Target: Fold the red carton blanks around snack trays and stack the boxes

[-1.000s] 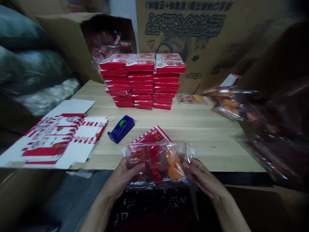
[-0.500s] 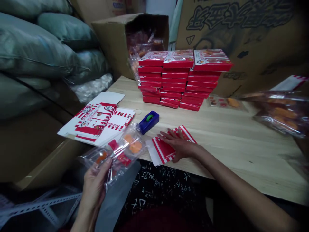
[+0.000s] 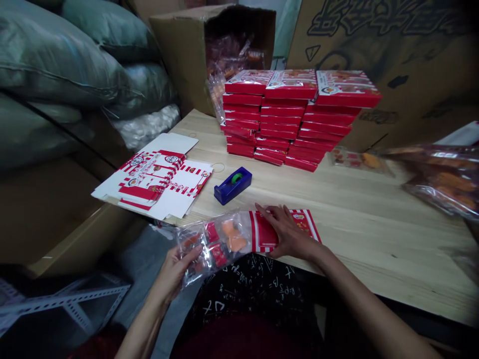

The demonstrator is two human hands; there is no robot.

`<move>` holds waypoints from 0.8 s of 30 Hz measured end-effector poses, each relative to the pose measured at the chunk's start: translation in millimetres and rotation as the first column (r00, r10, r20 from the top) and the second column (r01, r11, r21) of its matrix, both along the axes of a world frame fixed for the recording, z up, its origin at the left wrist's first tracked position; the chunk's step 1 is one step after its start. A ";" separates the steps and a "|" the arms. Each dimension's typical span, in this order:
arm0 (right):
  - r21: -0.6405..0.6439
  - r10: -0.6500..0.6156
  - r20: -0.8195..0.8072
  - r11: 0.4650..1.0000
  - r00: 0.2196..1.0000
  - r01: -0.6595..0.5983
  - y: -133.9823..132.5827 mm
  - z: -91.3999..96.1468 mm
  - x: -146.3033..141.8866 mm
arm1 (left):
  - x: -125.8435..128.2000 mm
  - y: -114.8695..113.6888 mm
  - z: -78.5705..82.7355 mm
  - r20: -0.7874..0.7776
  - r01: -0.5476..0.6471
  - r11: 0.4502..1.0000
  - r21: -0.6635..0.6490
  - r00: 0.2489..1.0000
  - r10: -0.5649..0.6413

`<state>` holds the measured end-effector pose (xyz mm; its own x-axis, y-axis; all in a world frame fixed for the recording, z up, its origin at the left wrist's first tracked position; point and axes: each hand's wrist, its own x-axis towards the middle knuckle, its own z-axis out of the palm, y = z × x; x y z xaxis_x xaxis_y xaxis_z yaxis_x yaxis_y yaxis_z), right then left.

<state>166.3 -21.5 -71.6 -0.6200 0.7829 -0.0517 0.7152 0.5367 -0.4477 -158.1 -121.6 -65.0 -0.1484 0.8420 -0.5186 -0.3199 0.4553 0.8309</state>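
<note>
My left hand (image 3: 174, 271) grips a clear plastic pack (image 3: 213, 247) holding orange pieces and red-wrapped pieces, at the table's front edge. The pack's far end reaches the left end of a flat red-and-white printed carton (image 3: 301, 224). My right hand (image 3: 286, 232) lies on that carton with its fingers spread, pressing it against the light wooden table (image 3: 377, 239). The hand hides the carton's middle. A blue tape dispenser (image 3: 232, 185) stands just beyond both hands.
Several stacks of red boxes (image 3: 288, 119) rise at the table's back. Flat die-cut cartons (image 3: 149, 179) lie at the left edge. Bags of orange pieces (image 3: 437, 179) sit at the right. An open cardboard box (image 3: 209, 55) and grey sacks (image 3: 63, 65) stand behind.
My left hand has swung the pack from the lower left towards the carton, until the two meet. My right hand stays on the carton, which now lies further right. The view has turned slightly.
</note>
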 end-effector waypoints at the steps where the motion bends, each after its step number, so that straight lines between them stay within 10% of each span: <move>1: 0.006 0.002 -0.001 1.000 1.000 -0.002 -0.4 -0.7 0.4 | -3.4 5.4 0.3 0.002 0.047 0.999 -0.011 0.999 -0.047; 16: 0.005 0.024 0.024 1.000 0.999 -0.025 -1.4 -9.6 0.1 | -5.4 94.0 9.2 -0.097 0.626 0.779 -0.029 0.774 -0.626; 24: 0.013 -0.077 0.018 0.997 0.997 0.076 -7.4 -3.4 -3.2 | -3.5 113.6 14.9 -0.227 0.637 0.771 -0.001 0.751 -0.620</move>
<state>163.1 -29.0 -75.0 -0.5573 0.8286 -0.0526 0.7625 0.4857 -0.4275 -161.6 -8.0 -50.1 0.3336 0.8159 -0.4723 0.1952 0.4303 0.8813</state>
